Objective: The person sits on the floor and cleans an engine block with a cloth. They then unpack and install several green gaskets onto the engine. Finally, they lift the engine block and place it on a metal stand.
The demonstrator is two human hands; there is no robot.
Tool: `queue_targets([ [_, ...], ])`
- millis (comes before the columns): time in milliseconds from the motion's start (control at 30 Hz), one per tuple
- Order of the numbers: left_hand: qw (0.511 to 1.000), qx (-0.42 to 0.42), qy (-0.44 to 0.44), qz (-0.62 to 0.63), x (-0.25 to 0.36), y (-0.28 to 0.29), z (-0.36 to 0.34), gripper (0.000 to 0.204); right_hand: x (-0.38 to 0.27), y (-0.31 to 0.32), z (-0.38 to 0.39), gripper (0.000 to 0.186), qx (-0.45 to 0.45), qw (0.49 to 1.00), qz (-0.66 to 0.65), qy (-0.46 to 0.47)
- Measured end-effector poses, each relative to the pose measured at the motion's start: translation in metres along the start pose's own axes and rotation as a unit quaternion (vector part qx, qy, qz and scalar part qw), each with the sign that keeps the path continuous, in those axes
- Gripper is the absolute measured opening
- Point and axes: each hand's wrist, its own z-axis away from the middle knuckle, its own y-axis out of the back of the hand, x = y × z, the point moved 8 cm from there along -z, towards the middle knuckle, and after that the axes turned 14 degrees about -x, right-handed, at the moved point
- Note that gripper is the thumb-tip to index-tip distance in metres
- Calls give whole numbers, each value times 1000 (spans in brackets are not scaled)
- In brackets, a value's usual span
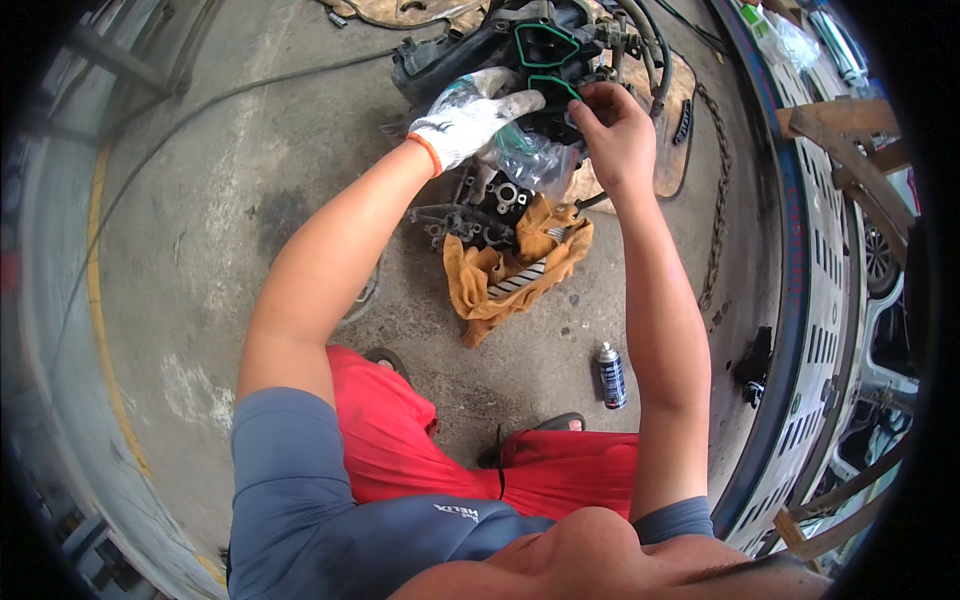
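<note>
My left hand [468, 118], in a white glove with an orange cuff, grips the black engine part [450, 62] at the top centre, one finger reaching toward its lower green gasket [549, 81]. The bare fingers of my right hand [612, 128] pinch at that gasket's right end; the fingertips are partly hidden. A second green gasket loop [522, 40] sits above. Below my hands lie a crumpled clear plastic bag [535, 160], a dark metal part with round openings [490, 200] and a tan cloth [480, 300].
A spray can [612, 378] stands on the concrete floor [180, 250]. A chain [713, 220] and cardboard [675, 120] lie at the right, beside a long slotted metal rail [820, 300] with wooden pieces [840, 118] beyond. A cable [205, 103] crosses the floor at the left.
</note>
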Motion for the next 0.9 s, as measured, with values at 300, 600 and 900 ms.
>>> queue_targets([
  [300,990,-19,-96,-99,-18,18,-5,38,8,-8,15,26,-166,940,-295,-41],
  [600,993,-42,-89,-65,-26,7,-21,53,11,-5,-2,29,-110,981,-148,-59],
  [900,993,-48,-72,-84,-22,5,-15,43,-1,2,1,24,40,999,-5,-10],
])
